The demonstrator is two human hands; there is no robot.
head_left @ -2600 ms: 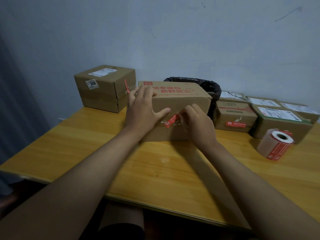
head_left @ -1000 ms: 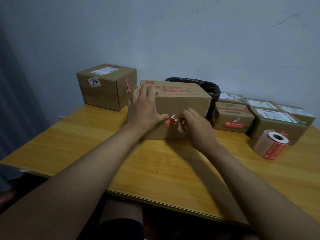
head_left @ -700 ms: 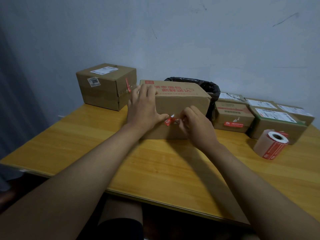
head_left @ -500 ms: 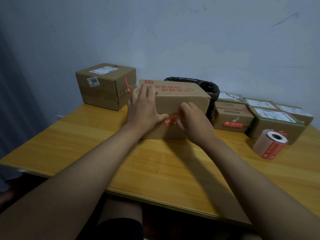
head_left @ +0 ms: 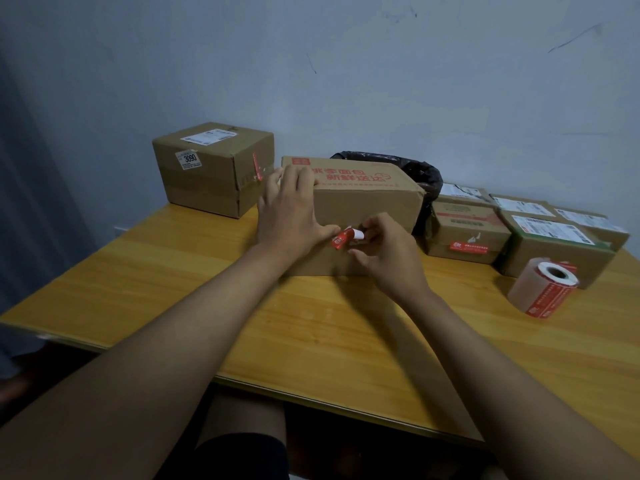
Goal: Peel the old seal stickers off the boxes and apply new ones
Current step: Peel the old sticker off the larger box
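Left hand lies flat, fingers straight, on the box; right hand pinches the red sticker.

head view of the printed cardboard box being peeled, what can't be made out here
- Head view: whether the red seal sticker is fully free of the printed brown cardboard box; the right hand and left hand cover the spot.
- Small print on the white shipping labels: too small to read.
- Inside of the black plastic bin bag: hidden behind the box.
- Red-printed sticker roll: its wording is too small to read.
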